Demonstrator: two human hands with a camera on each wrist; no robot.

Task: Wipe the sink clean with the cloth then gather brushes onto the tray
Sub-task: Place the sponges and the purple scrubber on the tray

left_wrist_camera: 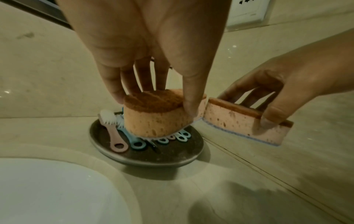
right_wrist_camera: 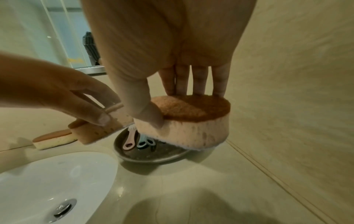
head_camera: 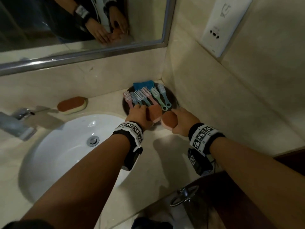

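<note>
A dark round tray (head_camera: 173,97) stands in the counter's back right corner. Several pastel brushes (head_camera: 145,96) lie side by side on it, and a folded blue cloth (head_camera: 143,85) sits at its far edge. My left hand (head_camera: 145,111) grips a brown-topped pink sponge (left_wrist_camera: 159,118) by its sides, just above the brush handles (left_wrist_camera: 118,142). Beside it, my right hand (head_camera: 175,118) pinches a second such sponge (right_wrist_camera: 191,127) between thumb and fingers, over the tray's near right rim (right_wrist_camera: 149,158). The white sink (head_camera: 66,146) lies at the lower left.
A third brown-topped sponge (head_camera: 72,104) lies on the counter behind the basin, near the chrome faucet (head_camera: 18,123). Tiled walls close the corner right behind the tray. A mirror (head_camera: 82,30) hangs above and a socket plate (head_camera: 221,27) is on the right wall.
</note>
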